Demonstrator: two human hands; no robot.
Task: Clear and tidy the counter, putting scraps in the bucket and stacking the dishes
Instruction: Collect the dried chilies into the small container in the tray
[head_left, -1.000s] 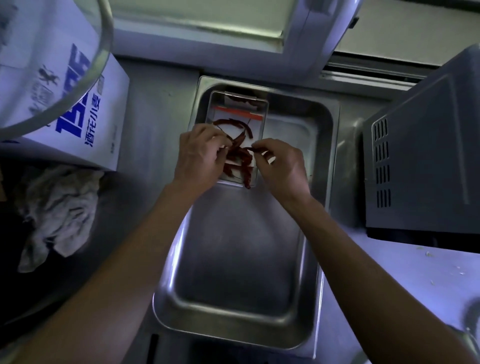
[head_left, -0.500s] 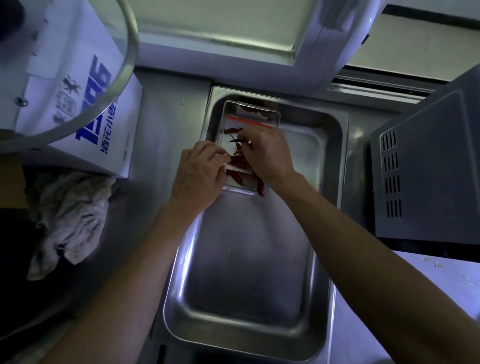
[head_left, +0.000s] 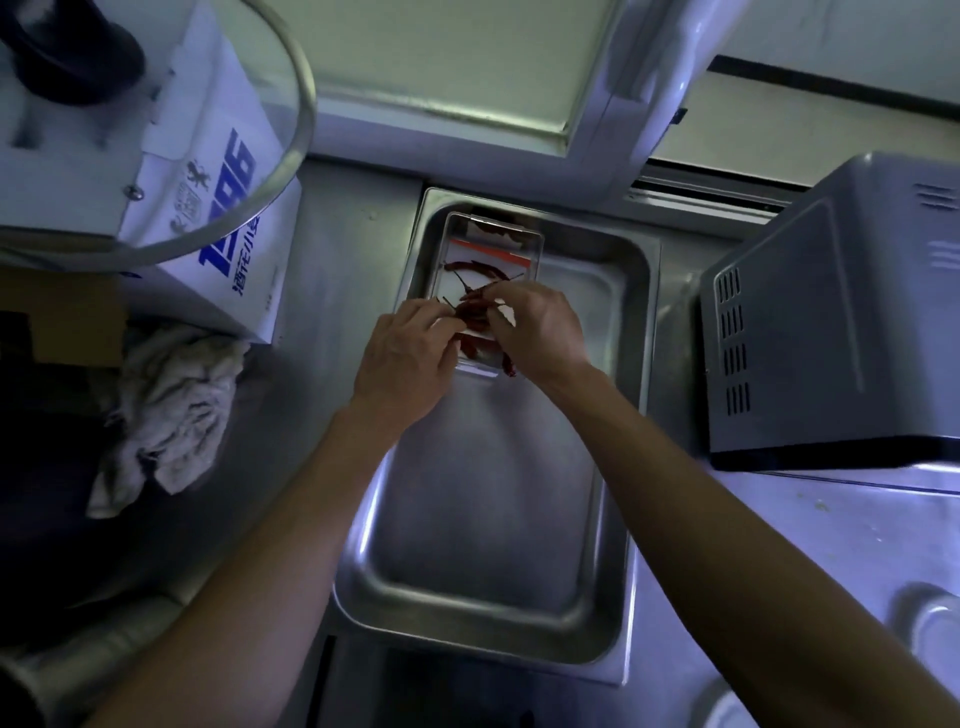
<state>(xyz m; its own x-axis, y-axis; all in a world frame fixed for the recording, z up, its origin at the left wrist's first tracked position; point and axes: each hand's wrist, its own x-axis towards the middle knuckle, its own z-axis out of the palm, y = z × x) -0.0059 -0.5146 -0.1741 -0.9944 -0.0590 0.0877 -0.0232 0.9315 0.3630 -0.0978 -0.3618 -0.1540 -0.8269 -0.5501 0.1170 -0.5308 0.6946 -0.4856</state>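
Pinching dried chillies (head_left: 474, 310) over clear box (head_left: 535, 244), both hands (head_left: 470, 343).

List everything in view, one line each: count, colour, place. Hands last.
steel pan: one, silver, centre of the counter
clear tray: one, transparent with an orange stripe, far end of the pan
dried chillies: several, dark red, in the tray
box: one, white with blue print, left of the pan
glass lid: one, clear, on top of the box
rag: one, off-white, crumpled, near side of the box
microwave: one, grey, right of the pan
counter: one, steel, under everything
left hand: one, fingers pinching chillies at the tray
right hand: one, fingers pinching chillies at the tray
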